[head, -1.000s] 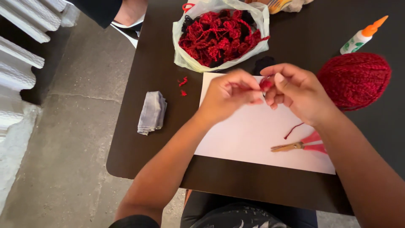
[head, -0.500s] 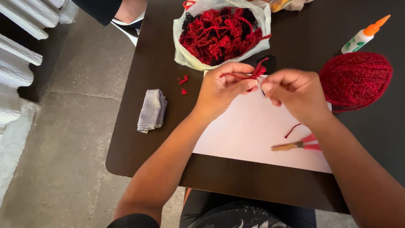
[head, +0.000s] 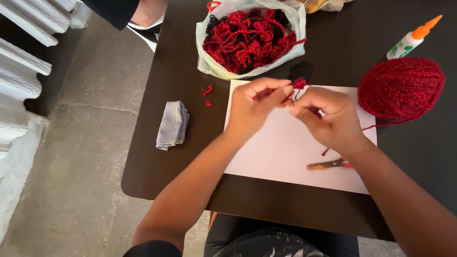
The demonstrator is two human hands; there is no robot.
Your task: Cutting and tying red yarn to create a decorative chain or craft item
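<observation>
My left hand (head: 254, 104) and my right hand (head: 328, 116) meet above a white sheet of paper (head: 285, 147) on a dark table (head: 176, 76). Between the fingertips of both hands sits a small piece of red yarn (head: 299, 84). The left fingers pinch one end, the right fingers pinch the other close by. A large ball of red yarn (head: 401, 89) lies just right of my right hand, a strand running from it toward that hand. Small scissors (head: 328, 165) with a red handle lie on the paper under my right wrist.
A white plastic bag (head: 250, 40) full of red yarn pieces stands at the table's far side. A glue bottle (head: 412, 39) with an orange tip lies at the far right. A folded grey cloth (head: 172, 124) and red scraps (head: 207, 91) lie left. A person's leg (head: 143, 12) shows beyond the table.
Both hands have shifted slightly toward the far side of the paper while working the red yarn piece between the fingers. Nothing else on the table moved.
</observation>
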